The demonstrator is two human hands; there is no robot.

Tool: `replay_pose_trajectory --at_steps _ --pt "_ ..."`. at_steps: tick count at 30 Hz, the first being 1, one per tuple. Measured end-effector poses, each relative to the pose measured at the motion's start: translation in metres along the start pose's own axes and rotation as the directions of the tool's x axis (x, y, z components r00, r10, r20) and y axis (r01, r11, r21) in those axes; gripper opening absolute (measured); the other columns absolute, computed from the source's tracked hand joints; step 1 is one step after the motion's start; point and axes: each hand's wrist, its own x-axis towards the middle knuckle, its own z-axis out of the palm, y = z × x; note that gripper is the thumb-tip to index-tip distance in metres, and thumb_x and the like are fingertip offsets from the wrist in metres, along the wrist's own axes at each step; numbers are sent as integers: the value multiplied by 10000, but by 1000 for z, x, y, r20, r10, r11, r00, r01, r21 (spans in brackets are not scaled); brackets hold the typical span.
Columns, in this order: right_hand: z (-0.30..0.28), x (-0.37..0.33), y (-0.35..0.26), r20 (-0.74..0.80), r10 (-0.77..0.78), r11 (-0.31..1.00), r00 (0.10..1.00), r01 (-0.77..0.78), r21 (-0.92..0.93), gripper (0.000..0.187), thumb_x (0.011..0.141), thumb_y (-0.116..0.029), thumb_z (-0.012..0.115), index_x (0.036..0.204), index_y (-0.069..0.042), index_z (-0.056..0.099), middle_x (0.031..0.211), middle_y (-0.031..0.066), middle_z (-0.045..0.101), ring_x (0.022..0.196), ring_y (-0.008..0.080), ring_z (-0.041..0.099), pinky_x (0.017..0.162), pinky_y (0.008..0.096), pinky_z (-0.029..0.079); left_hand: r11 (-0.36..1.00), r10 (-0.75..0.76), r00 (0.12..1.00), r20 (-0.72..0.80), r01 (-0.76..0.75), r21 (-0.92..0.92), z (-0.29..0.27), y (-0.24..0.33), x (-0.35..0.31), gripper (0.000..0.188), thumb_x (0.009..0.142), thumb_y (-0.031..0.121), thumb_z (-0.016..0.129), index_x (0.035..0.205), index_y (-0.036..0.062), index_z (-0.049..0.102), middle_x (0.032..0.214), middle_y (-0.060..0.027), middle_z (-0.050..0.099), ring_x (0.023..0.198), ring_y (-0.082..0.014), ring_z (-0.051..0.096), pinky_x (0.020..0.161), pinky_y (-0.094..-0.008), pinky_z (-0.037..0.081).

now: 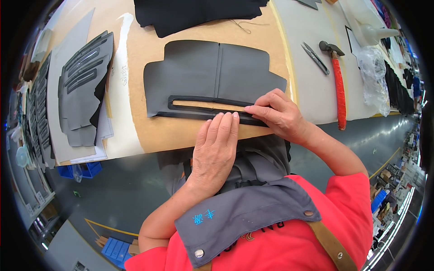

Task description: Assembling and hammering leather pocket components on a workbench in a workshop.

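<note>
A grey panel (pixel 190 67), looking like leather or coated fabric, lies flat on the tan work surface in front of me. A raised seam runs down its middle. Near its close edge is a long narrow slot bordered by black trim (pixel 181 99), and another black strip (pixel 176 114) follows the edge itself. My left hand (pixel 216 144) rests with straight fingers side by side, fingertips on that edge strip. Thumb and fingers of my right hand (pixel 278 115) pinch the trim toward the slot's right end, covering that part.
Grey panels with black-edged slots (pixel 86 81) are stacked at left. Black fabric (pixel 194 16) lies at the far side. On the right are thread snips (pixel 316 58), a red-handled hammer (pixel 338 86) and clear plastic wrap (pixel 374 79). The table's near edge (pixel 172 147) runs below my hands.
</note>
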Motion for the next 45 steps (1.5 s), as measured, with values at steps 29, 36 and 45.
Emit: replay_pose_trajectory --at_steps 29,36,45 --pt "-13 -15 9 62 -207 968 976 214 -132 473 727 30 734 1194 -42 756 1056 44 657 935 230 651 811 349 570 998 43 997 65 -40 -42 -1 7 4 648 841 -37 625 1481 36 560 1385 -138 560 1331 -299 551 1127 -422 438" --pt "-69 -43 40 -450 236 666 861 -480 -571 358 959 -182 750 1295 -68 700 1268 128 663 1187 316 600 988 433 494 986 -47 998 33 52 -160 -2 22 15 661 812 -120 609 1463 -19 553 1457 -179 519 1370 -355 527 1146 -448 436" --pt "-124 -92 67 -415 823 441 389 -897 34 430 977 -272 749 1277 -7 590 1054 86 668 890 158 641 781 325 534 963 -21 987 -160 -23 -268 -5 -27 -4 487 910 3 687 1393 20 626 1348 -146 590 1274 -345 586 1067 -456 477"
